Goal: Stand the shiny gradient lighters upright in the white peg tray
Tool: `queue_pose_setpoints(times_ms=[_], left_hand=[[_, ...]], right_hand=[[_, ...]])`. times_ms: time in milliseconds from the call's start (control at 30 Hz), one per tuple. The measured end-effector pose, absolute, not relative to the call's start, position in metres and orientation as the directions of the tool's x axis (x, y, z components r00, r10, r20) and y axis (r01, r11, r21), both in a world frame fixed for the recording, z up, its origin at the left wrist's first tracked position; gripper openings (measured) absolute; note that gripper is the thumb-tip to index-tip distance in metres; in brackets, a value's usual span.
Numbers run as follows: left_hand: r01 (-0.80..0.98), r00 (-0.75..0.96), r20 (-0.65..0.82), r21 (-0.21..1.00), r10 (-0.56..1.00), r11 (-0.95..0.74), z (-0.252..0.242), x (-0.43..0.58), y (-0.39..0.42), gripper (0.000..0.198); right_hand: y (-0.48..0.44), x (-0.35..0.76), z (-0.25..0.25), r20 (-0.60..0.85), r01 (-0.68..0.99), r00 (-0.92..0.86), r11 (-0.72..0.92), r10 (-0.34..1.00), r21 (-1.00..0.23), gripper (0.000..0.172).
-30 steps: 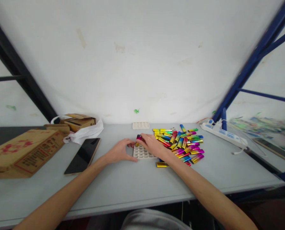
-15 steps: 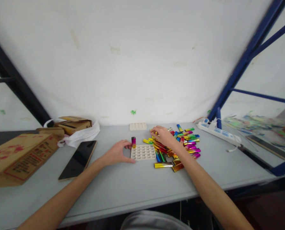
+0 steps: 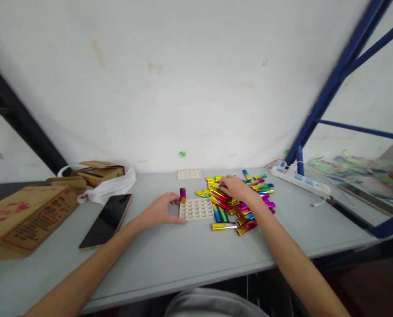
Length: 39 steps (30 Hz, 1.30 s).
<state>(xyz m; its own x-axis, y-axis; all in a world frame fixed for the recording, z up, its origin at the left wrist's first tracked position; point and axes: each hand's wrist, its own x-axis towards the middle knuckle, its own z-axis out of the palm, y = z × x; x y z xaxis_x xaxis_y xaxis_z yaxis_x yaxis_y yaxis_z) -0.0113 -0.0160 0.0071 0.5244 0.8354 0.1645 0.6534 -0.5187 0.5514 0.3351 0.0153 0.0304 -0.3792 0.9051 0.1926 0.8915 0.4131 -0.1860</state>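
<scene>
My left hand [image 3: 161,208] rests at the left side of a pale tray [image 3: 196,209] with rows of round holes. Its thumb and fingers are spread around that edge, the thumb by the near corner. A purple-and-gold lighter-shaped case [image 3: 183,195] with a dark top stands upright in the tray's far left corner, next to my left fingertips. My right hand [image 3: 238,188] reaches over a pile of shiny coloured lighter-shaped cases [image 3: 223,214]. Its fingers curl down among them; the fingertips are partly hidden, and what they grip, if anything, I cannot make out.
A second pale tray [image 3: 189,174] lies near the wall. On the left are a dark tablet-like slab [image 3: 106,220], a white plastic bag [image 3: 112,187] and cardboard boxes [image 3: 31,215]. A white power strip [image 3: 300,180] lies right, beside a blue metal frame [image 3: 328,92].
My right hand has moved right, from the left edge of the pile further in among the cases. The left hand, tray and upright case have kept their places.
</scene>
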Motion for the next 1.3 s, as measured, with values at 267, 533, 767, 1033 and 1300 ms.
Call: queue_pose_setpoints(times_ms=[267, 533, 767, 1033, 1300], left_hand=[[0.675, 0.52, 0.168, 0.519, 0.837, -0.524, 0.014, -0.015, -0.017, 0.068], [0.709, 0.493, 0.216, 0.463, 0.843, -0.532, 0.011, 0.001, -0.024, 0.057], [0.691, 0.509, 0.243, 0.456, 0.826, -0.561, 0.006, 0.01, -0.024, 0.056], [0.681, 0.519, 0.233, 0.469, 0.823, -0.562, 0.007, 0.011, -0.025, 0.057], [0.679, 0.52, 0.239, 0.467, 0.82, -0.567, 0.008, 0.01, -0.026, 0.056]], right_hand=[[0.022, 0.341, 0.029, 0.3, 0.824, -0.381, 0.469, 0.874, -0.318, 0.025], [0.021, 0.32, 0.038, 0.38, 0.195, -0.08, 0.388, 0.922, -0.901, 0.039], [0.003, 0.285, 0.043, 0.235, -0.242, -0.147, 0.196, 0.961, -0.95, 0.055], [-0.008, 0.265, 0.04, 0.223, -0.064, -0.199, 0.214, 0.954, -0.975, 0.057], [-0.011, 0.255, 0.029, 0.417, 0.399, 0.001, 0.382, 0.909, -0.833, 0.051]])
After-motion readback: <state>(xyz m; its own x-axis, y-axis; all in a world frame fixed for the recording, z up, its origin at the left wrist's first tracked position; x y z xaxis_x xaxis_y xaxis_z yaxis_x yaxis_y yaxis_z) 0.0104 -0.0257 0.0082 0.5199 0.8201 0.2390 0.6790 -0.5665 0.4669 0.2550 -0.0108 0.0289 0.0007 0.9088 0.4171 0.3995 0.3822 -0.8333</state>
